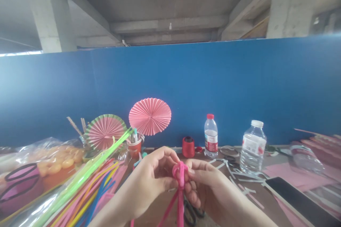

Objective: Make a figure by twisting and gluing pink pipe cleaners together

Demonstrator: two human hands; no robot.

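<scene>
Lying at the near left, long thin strips in bright green, yellow and blue [99, 188] reach toward a round, pleated pink paper fan [150, 116] farther back. Right of them, the left hand [156, 177] closes thumb and fingertips on the left side of a bright pink, soft-looking strip bent into a loop [181, 181], held above the table near the middle, its tails hanging toward the near edge. The right hand [209, 181] pinches the loop's right side; black-handled scissors [195, 212] lie just below. The step in hand seems to be shaping or fastening this loop; continuing would call for a firm pinch at the crossing while one tail is drawn snug. Farther right stand a clear red-capped plastic bottle [211, 137] and a clear white-capped one [253, 149], with a flat black phone [301, 202] nearer.
</scene>
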